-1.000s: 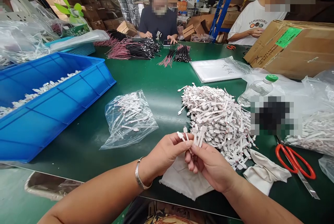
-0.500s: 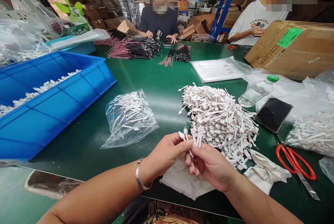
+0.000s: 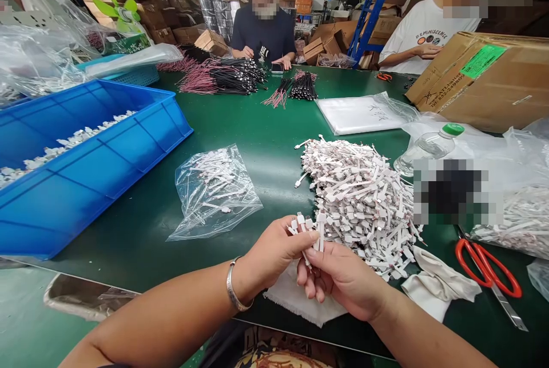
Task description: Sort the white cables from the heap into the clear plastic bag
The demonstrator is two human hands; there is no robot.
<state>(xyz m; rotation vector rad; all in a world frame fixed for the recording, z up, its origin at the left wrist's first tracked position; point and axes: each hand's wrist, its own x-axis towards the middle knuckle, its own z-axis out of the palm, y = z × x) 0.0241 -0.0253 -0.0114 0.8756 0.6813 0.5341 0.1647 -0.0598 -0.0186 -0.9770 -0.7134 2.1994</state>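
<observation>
My left hand (image 3: 274, 251) and my right hand (image 3: 343, 279) meet above the table's front edge, pinching a small bunch of white tagged cables (image 3: 305, 227) between their fingers. The plugs stick up and fan out to the left. Just beyond my right hand lies a large heap of similar white cables (image 3: 358, 196). A white cloth (image 3: 295, 294) lies under both hands. To the left of my left hand sits a clear plastic bag (image 3: 213, 194) holding more of these cables. A metal bangle (image 3: 234, 286) circles my left wrist.
A blue plastic tray (image 3: 64, 214) of white parts stands at left on the green table. Red-handled scissors (image 3: 486, 268), a water bottle (image 3: 429, 148) and a cardboard box (image 3: 484, 82) are at right. Co-workers (image 3: 263, 31) (image 3: 429, 31) sit across, near bundles of wires (image 3: 223, 76).
The bunch between my hands now shows more plugs, spread wider to the left. My hands have shifted only slightly. A pixelated patch now covers the dark phone seen at right half a second ago.
</observation>
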